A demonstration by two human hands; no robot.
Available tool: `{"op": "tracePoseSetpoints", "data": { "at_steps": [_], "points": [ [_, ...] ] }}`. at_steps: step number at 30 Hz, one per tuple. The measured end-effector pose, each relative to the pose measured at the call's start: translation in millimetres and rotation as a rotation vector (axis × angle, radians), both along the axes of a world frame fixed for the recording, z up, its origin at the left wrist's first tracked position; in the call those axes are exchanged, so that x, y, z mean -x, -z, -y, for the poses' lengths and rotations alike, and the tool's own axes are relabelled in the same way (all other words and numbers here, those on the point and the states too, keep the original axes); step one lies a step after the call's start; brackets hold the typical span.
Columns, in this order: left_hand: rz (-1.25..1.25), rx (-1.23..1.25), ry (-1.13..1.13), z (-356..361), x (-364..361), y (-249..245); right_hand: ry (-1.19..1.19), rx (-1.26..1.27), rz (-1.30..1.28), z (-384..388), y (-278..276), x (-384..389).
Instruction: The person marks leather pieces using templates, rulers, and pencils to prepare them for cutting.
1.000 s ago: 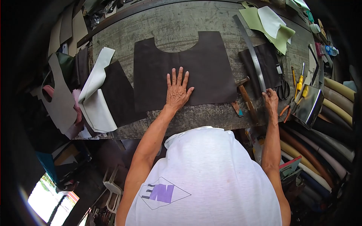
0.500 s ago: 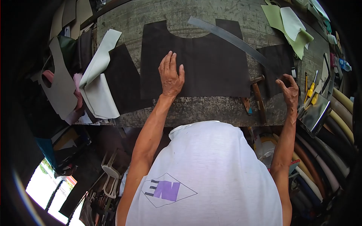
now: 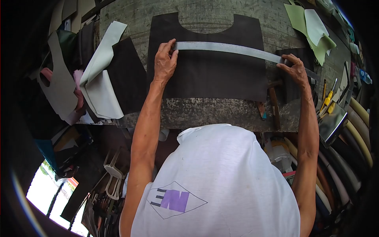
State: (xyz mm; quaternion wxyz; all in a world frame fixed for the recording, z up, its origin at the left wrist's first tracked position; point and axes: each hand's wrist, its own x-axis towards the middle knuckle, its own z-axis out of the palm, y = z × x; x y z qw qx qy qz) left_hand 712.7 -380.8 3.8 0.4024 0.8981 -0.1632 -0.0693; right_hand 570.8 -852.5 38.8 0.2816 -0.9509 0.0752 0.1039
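A long metal ruler lies crosswise over a dark brown cut panel with a curved notch in its far edge. My left hand pinches the ruler's left end between thumb and fingers, above the panel's left part. Near the ruler's right part, beyond the panel's right edge, my right hand grips it with thumb and fingers. A smaller dark piece lies partly under my right hand.
Left of the panel are another dark piece and a folded pale sheet. A hammer lies near the bench's front edge. Yellow-handled screwdriver and green scraps are at right, beside material rolls.
My left hand has moved from lying on the panel to the ruler's left end. The ruler has turned from a diagonal to nearly crosswise, with my right hand now farther up and holding it.
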Motion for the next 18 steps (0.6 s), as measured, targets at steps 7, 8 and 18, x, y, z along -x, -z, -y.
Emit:
{"op": "tracePoseSetpoints", "data": {
  "at_steps": [7,8,18],
  "points": [
    [-0.076,-0.132,0.026,-12.9,-14.2,0.8,-0.023,0.084,0.074,-12.4,22.7,-6.0],
    [-0.072,-0.146,0.038,-13.7,-15.0,2.3,-0.036,0.106,0.086,-12.5,25.0,-5.7],
    [-0.076,-0.135,0.071,-13.5,-19.2,3.9,-0.065,0.186,0.185,-15.8,30.3,-3.2]
  ]
}}
